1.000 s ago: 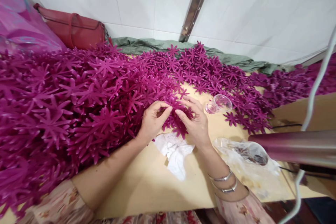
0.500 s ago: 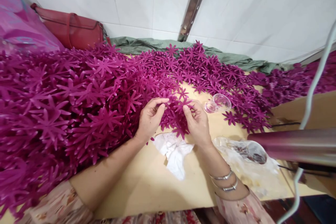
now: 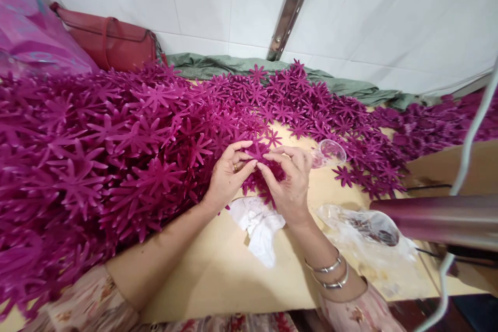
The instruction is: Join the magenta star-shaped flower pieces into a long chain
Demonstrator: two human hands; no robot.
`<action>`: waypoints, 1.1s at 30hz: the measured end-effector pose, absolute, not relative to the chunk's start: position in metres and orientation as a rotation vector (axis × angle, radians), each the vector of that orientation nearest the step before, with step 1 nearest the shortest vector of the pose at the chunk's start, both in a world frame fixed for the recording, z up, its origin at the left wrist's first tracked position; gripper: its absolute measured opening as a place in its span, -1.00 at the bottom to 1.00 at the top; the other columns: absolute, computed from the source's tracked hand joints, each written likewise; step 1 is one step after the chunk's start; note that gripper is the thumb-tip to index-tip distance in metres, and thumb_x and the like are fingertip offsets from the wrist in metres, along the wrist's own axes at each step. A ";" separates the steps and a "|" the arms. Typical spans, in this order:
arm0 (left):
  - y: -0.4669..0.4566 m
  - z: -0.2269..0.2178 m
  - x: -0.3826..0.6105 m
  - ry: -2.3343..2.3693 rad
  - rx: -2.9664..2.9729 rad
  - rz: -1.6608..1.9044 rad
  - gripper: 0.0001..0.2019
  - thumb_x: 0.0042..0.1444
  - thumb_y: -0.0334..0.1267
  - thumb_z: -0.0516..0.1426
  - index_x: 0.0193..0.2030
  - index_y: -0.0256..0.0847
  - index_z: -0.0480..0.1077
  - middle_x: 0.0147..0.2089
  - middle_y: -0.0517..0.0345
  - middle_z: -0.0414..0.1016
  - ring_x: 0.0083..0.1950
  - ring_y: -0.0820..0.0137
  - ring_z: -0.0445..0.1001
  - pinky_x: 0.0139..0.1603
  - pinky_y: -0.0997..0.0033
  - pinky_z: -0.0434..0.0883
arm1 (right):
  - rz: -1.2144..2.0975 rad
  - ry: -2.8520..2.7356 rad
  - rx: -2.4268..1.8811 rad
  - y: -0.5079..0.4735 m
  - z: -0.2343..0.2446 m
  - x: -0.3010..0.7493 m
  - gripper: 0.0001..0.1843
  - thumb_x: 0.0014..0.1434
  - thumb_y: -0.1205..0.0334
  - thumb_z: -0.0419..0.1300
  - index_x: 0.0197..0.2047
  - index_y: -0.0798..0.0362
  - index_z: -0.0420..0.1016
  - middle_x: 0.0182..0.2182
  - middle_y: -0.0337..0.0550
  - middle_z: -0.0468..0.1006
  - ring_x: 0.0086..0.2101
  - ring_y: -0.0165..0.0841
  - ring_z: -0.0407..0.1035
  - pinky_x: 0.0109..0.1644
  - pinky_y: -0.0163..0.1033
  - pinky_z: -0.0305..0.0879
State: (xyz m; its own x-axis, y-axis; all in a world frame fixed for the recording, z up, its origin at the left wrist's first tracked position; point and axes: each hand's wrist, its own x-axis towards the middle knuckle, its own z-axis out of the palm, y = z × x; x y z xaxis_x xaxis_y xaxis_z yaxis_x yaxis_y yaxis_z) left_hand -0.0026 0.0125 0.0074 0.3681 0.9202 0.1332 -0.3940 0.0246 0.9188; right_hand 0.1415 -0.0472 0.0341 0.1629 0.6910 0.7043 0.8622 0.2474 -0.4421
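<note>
At the middle of the view, my left hand (image 3: 227, 174) and my right hand (image 3: 290, 184) meet with their fingertips nearly together. Between them is a magenta artificial flower piece (image 3: 257, 151) with narrow, finger-like petals. My left thumb and fingers pinch it from the left; my right thumb and forefinger close on its other side. More such pieces lie just under and behind my hands, partly hidden by my right hand. A huge heap of magenta flower pieces (image 3: 128, 140) fills the left side, reaching up to my left wrist. A crumpled white cloth (image 3: 259, 231) lies below my hands.
Clear plastic cups (image 3: 332, 151) lie right of my hands, beside more purple pieces (image 3: 365, 161). Farther right are a plastic bag (image 3: 389, 254), a metallic cylinder (image 3: 436, 218) and a hanging white cable (image 3: 462, 161). A red handbag (image 3: 105, 39) rests against the tiled wall.
My right hand has moved left to join my left hand at the flower piece; the gap between them has closed. The view has shifted slightly.
</note>
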 end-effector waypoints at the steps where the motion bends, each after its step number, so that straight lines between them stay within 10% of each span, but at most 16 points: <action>1: 0.012 0.008 -0.003 0.607 1.124 1.099 -0.54 0.16 -0.23 0.34 0.18 -0.15 0.39 -0.21 0.22 0.61 -0.19 0.51 0.59 -0.05 0.52 0.53 | -0.200 -1.575 -1.493 -0.047 0.033 0.141 -0.90 0.29 0.16 0.33 -0.13 -0.06 0.59 -0.15 -0.11 0.58 -0.03 -0.17 0.40 0.17 0.10 0.28; 15: 0.014 0.010 -0.002 0.631 1.061 1.027 -0.70 0.05 -0.14 0.40 -0.15 -0.24 0.53 -0.22 0.17 0.64 -0.21 0.47 0.58 -0.03 0.42 0.55 | 0.322 -1.285 -1.408 -0.045 0.027 0.143 -0.90 0.37 0.18 0.21 -0.20 0.00 0.48 -0.26 -0.19 0.52 -0.21 -0.31 0.41 -0.04 -0.15 0.35; 29: 0.021 0.004 -0.001 0.682 0.944 1.191 -0.65 0.02 -0.10 0.42 -0.15 -0.18 0.47 -0.23 0.21 0.61 -0.17 0.46 0.58 0.02 0.32 0.61 | 0.781 -0.638 -1.235 -0.037 0.019 0.155 -0.40 0.38 -0.35 -0.07 -0.05 0.00 0.46 -0.24 -0.08 0.61 -0.27 -0.25 0.52 -0.18 -0.11 0.45; 33: 0.021 0.004 -0.001 0.679 0.933 1.184 -0.64 0.01 -0.11 0.42 -0.15 -0.19 0.46 -0.22 0.21 0.60 -0.16 0.46 0.58 0.04 0.31 0.60 | 0.694 -0.721 -1.279 -0.039 0.020 0.158 -0.62 0.24 -0.15 0.31 -0.18 0.01 0.48 -0.38 -0.26 0.56 -0.38 -0.37 0.44 -0.23 -0.24 0.38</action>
